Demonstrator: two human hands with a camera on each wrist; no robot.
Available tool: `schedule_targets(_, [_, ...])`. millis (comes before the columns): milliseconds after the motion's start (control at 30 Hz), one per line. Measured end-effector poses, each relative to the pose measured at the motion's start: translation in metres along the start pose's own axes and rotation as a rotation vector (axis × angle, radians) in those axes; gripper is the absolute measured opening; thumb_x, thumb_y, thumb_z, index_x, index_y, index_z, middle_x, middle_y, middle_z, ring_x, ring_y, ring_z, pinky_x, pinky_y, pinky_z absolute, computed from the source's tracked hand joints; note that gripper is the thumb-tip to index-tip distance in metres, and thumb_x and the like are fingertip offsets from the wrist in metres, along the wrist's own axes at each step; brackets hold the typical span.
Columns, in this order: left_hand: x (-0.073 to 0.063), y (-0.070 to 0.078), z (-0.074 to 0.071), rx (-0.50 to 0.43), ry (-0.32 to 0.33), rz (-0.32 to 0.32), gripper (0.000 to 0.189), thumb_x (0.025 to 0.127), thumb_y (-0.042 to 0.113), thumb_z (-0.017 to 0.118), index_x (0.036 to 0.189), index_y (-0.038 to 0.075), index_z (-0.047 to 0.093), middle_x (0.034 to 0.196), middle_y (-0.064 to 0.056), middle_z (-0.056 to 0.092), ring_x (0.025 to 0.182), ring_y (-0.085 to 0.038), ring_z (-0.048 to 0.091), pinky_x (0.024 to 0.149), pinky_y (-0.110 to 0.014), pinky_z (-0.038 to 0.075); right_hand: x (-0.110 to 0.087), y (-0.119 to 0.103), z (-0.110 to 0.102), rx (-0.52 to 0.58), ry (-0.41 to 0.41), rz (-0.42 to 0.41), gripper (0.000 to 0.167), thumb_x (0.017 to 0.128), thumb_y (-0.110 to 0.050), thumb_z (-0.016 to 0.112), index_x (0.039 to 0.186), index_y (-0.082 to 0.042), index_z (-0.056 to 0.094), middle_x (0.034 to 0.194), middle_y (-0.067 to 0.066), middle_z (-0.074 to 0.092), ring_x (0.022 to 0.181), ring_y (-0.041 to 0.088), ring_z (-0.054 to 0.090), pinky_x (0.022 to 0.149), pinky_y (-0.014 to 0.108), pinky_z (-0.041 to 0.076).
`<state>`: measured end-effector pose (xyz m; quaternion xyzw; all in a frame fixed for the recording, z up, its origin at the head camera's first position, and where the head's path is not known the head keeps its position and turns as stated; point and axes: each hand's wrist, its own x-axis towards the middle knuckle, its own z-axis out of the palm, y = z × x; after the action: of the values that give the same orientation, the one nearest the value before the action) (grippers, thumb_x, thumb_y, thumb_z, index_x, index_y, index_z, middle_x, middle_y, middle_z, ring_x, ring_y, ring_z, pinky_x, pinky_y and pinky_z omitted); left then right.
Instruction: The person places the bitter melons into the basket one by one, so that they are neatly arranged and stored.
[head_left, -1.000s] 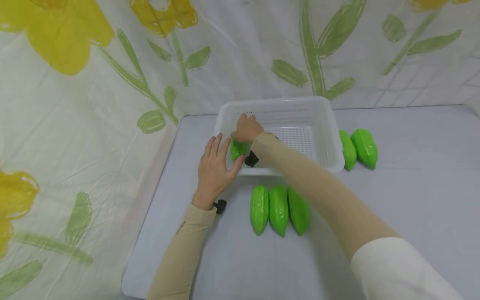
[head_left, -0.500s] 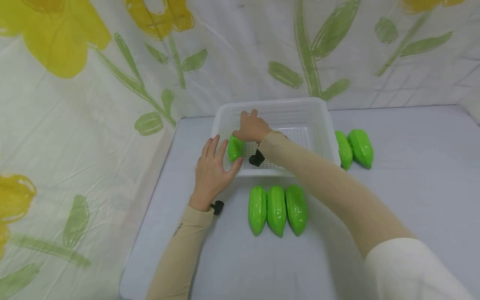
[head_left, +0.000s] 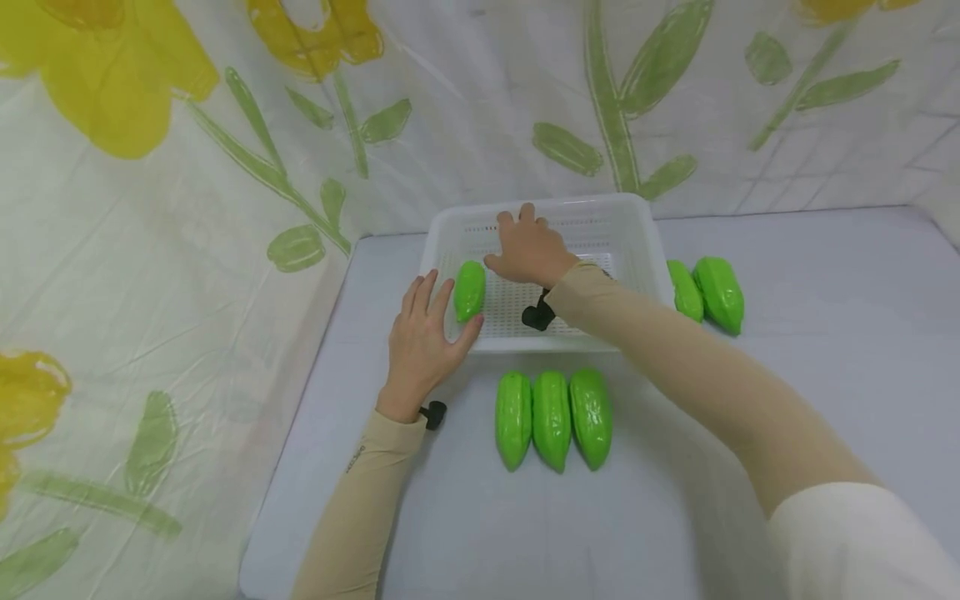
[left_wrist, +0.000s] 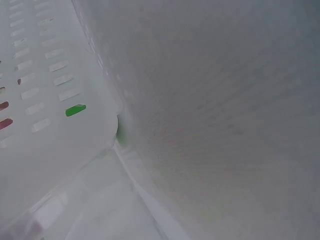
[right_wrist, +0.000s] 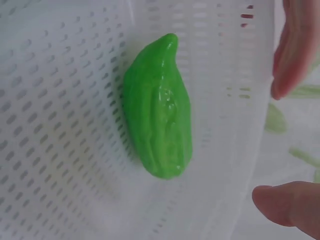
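Observation:
A white perforated plastic basket (head_left: 651,250) stands toward the table's back. Inside, by its left wall, lies a glossy green ridged gourd (head_left: 469,292) with a pointed tip. In the right wrist view that same gourd (right_wrist: 159,110) rests on the perforated floor against the side wall. My right hand (head_left: 531,250) is over the basket, right of the gourd, fingers spread and nothing in them. At the basket's left front corner is my left hand (head_left: 423,346), its fingers extended along the rim. The left wrist view shows the basket's outer wall (left_wrist: 65,145) close up.
Three similar green gourds (head_left: 552,421) lie side by side in front of the basket. Two more gourds (head_left: 720,293) lie against its right side. A flower-printed curtain (head_left: 480,100) hangs behind and to the left of the pale table (head_left: 825,375).
My right hand has let go of the gourd at the basket's left wall and moved right and up, uncovering it. The left hand stays at the rim. The head view has shifted slightly.

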<state>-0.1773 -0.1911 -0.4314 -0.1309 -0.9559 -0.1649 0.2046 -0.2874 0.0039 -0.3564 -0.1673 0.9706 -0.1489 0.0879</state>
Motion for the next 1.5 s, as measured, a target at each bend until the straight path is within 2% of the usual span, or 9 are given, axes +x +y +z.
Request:
schedule_targets(167, [-0.001,-0.002,0.000,0.007,-0.001,-0.003,0.074,0.097,0.058,0.058,0.148,0.005,0.055,0.159,-0.020,0.045,0.149,-0.041,0.040,0.095,-0.067,0.054,-0.008,0.011,-0.007,-0.007,0.009,0.016,0.076,0.101,-0.047,0.057,0.158,-0.002,0.033,0.154,0.032,0.032,0.128,0.048,0.050,0.092,0.058,0.056])
schedule_targets(500, [-0.002,-0.005,0.001,0.014,0.035,0.017,0.073,0.095,0.057,0.060,0.146,0.004,0.057,0.157,-0.022,0.048,0.147,-0.043,0.042,0.092,-0.066,0.055,-0.024,0.031,-0.015,-0.027,0.060,0.028,0.074,0.102,-0.046,0.056,0.157,-0.002,0.034,0.155,0.032,0.031,0.134,0.051,0.044,0.093,0.062,0.055])
schedule_targets(1100, [0.003,-0.002,0.003,-0.004,0.038,0.020,0.073,0.096,0.057,0.058,0.147,0.004,0.056,0.158,-0.021,0.047,0.148,-0.042,0.041,0.093,-0.066,0.055,-0.052,0.058,-0.041,0.026,0.110,0.025,0.074,0.102,-0.045,0.057,0.158,-0.002,0.036,0.154,0.032,0.034,0.129,0.051,0.048,0.084,0.063,0.057])
schedule_targets(1500, [0.000,-0.001,0.002,0.004,0.023,0.008,0.073,0.096,0.057,0.058,0.147,0.005,0.056,0.158,-0.020,0.047,0.148,-0.041,0.041,0.093,-0.065,0.055,-0.071,0.075,-0.047,0.059,0.105,0.058,0.072,0.102,-0.045,0.056,0.158,-0.003,0.037,0.155,0.030,0.036,0.134,0.050,0.044,0.086,0.067,0.055])
